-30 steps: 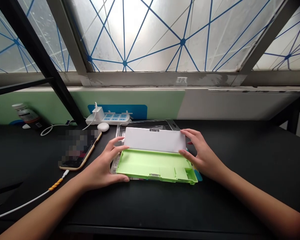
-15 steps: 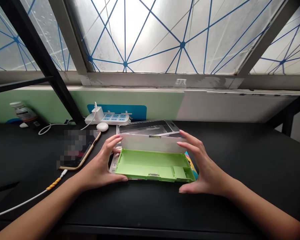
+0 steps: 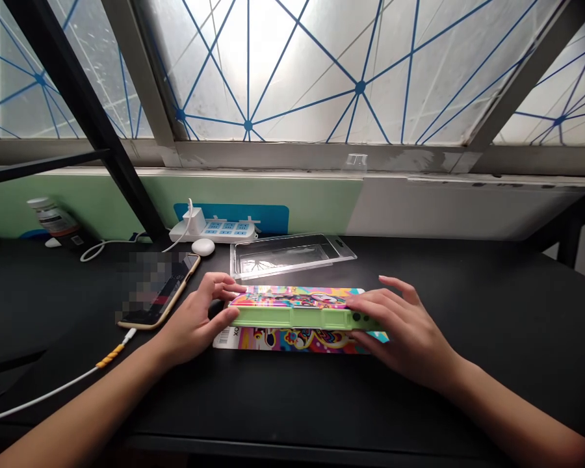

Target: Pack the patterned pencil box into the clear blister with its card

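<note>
A green pencil case is closed, its colourful printed lid on top and its long green side facing me. My left hand holds its left end, thumb at the near corner and fingers behind. At the right end, my right hand has fingers over the top edge and the thumb below. Beneath the case lies a brightly printed card with a barcode at its left. A clear plastic blister pack rests just behind the case.
To the left a phone lies plugged into a white cable. Behind it are a white earbud case, a power strip and a bottle. A black desk frame post slants at the left, before the window.
The pencil case was open, showing its green inside and raised translucent lid; now it is shut and tilted with its side towards me. Both hands have closed in on its ends.
</note>
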The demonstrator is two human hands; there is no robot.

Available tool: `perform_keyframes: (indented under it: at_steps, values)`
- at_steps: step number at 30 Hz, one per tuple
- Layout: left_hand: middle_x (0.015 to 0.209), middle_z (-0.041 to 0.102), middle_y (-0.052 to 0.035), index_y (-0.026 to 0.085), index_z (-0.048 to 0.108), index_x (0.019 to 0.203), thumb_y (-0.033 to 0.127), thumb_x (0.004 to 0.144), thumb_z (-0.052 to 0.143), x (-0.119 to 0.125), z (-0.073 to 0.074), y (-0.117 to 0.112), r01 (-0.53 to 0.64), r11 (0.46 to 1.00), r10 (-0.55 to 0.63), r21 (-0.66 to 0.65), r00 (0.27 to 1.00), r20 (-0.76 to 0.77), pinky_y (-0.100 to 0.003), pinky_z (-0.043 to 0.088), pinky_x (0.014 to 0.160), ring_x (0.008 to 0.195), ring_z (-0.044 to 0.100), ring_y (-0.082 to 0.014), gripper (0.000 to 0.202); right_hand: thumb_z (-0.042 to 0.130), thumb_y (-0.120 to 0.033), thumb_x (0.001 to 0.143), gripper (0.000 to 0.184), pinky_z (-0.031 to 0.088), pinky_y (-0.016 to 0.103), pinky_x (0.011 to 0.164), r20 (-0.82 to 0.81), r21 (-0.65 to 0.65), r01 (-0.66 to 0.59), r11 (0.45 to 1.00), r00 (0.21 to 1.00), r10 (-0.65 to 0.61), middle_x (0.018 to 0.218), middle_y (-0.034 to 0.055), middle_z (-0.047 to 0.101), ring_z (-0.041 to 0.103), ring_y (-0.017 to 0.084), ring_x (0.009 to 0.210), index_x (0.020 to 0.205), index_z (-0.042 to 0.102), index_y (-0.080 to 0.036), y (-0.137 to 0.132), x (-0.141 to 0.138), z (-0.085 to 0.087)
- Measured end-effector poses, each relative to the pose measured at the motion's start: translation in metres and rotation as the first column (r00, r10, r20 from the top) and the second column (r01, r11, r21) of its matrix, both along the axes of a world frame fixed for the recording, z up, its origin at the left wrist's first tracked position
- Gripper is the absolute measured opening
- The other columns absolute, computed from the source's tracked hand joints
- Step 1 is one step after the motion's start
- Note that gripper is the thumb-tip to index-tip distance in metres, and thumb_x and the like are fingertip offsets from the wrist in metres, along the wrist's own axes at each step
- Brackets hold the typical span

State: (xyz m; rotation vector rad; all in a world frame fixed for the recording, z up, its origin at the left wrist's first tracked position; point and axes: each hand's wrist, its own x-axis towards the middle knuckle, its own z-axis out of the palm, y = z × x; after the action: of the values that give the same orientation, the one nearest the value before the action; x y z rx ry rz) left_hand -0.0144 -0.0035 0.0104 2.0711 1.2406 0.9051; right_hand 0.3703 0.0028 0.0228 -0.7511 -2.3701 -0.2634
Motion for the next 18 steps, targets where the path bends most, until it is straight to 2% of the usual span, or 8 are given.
perform_keyframes:
  at_steps: [3, 7, 9, 12, 14, 15, 18]
  values:
    - [0.117, 0.073, -0.0078, 0.025, 0.045, 0.127, 0.055, 0.101, 0.049, 0.001, 0.004, -0.001, 0.014, 1.0, -0.015, -0.014, 0.999, -0.044, -0.038, 0.053, 0.094, 0.112, 0.069, -0.028, 0.04, 0.069, -0.027, 0.093, 0.043, 0.048, 0.048, 0.097, -0.098, -0.074, 0.035, 0.997, 0.994, -0.042, 0.108, 0.0061, 0.077, 0.072, 0.025, 0.091, 0.132, 0.053, -0.028, 0.004, 0.004, 0.0]
    - [0.108, 0.074, -0.0033, 0.025, 0.051, 0.121, 0.048, 0.1, 0.055, 0.009, 0.014, -0.004, 0.067, 0.992, -0.076, -0.104, 0.993, -0.086, -0.032, 0.052, 0.086, 0.101, 0.07, -0.0235, 0.031, 0.062, -0.034, 0.098, 0.029, 0.055, 0.04, 0.081, -0.16, -0.272, 0.115, 0.955, 0.974, -0.163, 0.109, 0.0061, 0.074, 0.068, 0.025, 0.094, 0.126, 0.059, -0.03, 0.011, 0.006, 0.002]
    - [0.105, 0.073, -0.0029, 0.024, 0.055, 0.116, 0.047, 0.103, 0.05, 0.013, 0.017, -0.004, 0.098, 0.985, -0.109, -0.14, 0.991, -0.08, -0.03, 0.052, 0.084, 0.096, 0.069, -0.0217, 0.027, 0.058, -0.039, 0.1, 0.028, 0.056, 0.041, 0.083, -0.148, -0.35, 0.143, 0.926, 0.968, -0.205, 0.111, 0.0071, 0.071, 0.066, 0.026, 0.1, 0.126, 0.062, -0.029, 0.016, 0.005, 0.002]
    - [0.098, 0.07, -0.0041, 0.022, 0.061, 0.1, 0.051, 0.104, 0.046, 0.015, 0.017, 0.0, 0.069, 0.99, -0.087, -0.121, 0.984, -0.156, -0.032, 0.053, 0.081, 0.091, 0.066, -0.022, 0.033, 0.055, -0.045, 0.1, 0.029, 0.056, 0.046, 0.089, -0.08, -0.431, 0.189, 0.882, 0.966, -0.246, 0.113, 0.0094, 0.069, 0.063, 0.029, 0.107, 0.122, 0.067, -0.029, 0.025, 0.002, 0.001]
    - [0.104, 0.068, -0.0063, 0.022, 0.062, 0.094, 0.052, 0.102, 0.047, 0.015, 0.014, 0.002, 0.035, 0.998, -0.048, -0.059, 0.974, -0.223, -0.036, 0.052, 0.088, 0.1, 0.064, -0.0246, 0.034, 0.054, -0.048, 0.1, 0.029, 0.055, 0.049, 0.09, -0.027, -0.467, 0.22, 0.856, 0.964, -0.263, 0.114, 0.0105, 0.069, 0.062, 0.03, 0.108, 0.115, 0.07, -0.028, 0.031, 0.002, -0.001]
    - [0.111, 0.068, -0.0074, 0.022, 0.062, 0.097, 0.052, 0.102, 0.048, 0.015, 0.012, 0.003, 0.018, 0.999, -0.025, -0.031, 0.97, -0.24, -0.038, 0.051, 0.094, 0.107, 0.063, -0.0262, 0.033, 0.053, -0.049, 0.1, 0.029, 0.055, 0.049, 0.09, -0.005, -0.472, 0.232, 0.85, 0.964, -0.266, 0.115, 0.0107, 0.069, 0.062, 0.031, 0.108, 0.112, 0.071, -0.028, 0.033, 0.002, -0.002]
    - [0.126, 0.064, -0.0099, 0.024, 0.059, 0.118, 0.052, 0.102, 0.051, 0.013, 0.006, 0.003, -0.033, 0.999, 0.027, -0.019, 0.969, -0.245, -0.043, 0.048, 0.104, 0.121, 0.059, -0.0287, 0.033, 0.054, -0.047, 0.099, 0.028, 0.052, 0.051, 0.092, 0.058, -0.408, 0.258, 0.876, 0.965, -0.257, 0.116, 0.0107, 0.069, 0.063, 0.03, 0.107, 0.11, 0.07, -0.027, 0.037, 0.002, -0.005]
